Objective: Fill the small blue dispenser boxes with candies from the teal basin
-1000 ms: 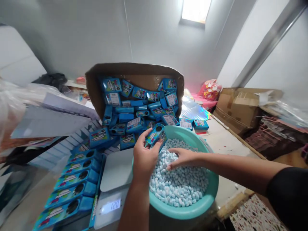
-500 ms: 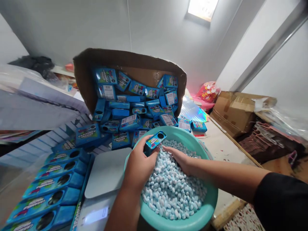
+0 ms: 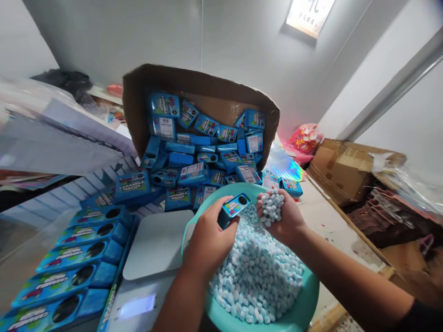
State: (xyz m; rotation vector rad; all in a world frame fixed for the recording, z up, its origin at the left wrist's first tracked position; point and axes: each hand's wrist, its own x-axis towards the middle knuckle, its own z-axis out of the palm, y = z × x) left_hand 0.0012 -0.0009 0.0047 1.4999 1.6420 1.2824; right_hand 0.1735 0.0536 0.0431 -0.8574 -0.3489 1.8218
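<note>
My left hand [image 3: 209, 240] grips a small blue candy box [image 3: 234, 207] over the near rim of a teal basin [image 3: 302, 306]. The basin is heaped with several small blue-and-white candies [image 3: 256, 272]. My right hand [image 3: 284, 219] is raised just right of the box, cupped around a handful of those candies [image 3: 272, 206]. A white kitchen scale [image 3: 152, 258] with a lit display stands directly left of the basin.
A tipped cardboard carton [image 3: 194, 90] spills several blue boxes [image 3: 194, 173] behind the basin. A row of blue boxes [image 3: 76, 256] lies flat at the lower left. Brown cartons [image 3: 346, 166] and a red bag [image 3: 304, 137] are at the right; plastic sheets cover the left.
My right hand scooped up candies from the basin and lifted them beside the box. The left hand kept hold of the box. The view shifted slightly right and down.
</note>
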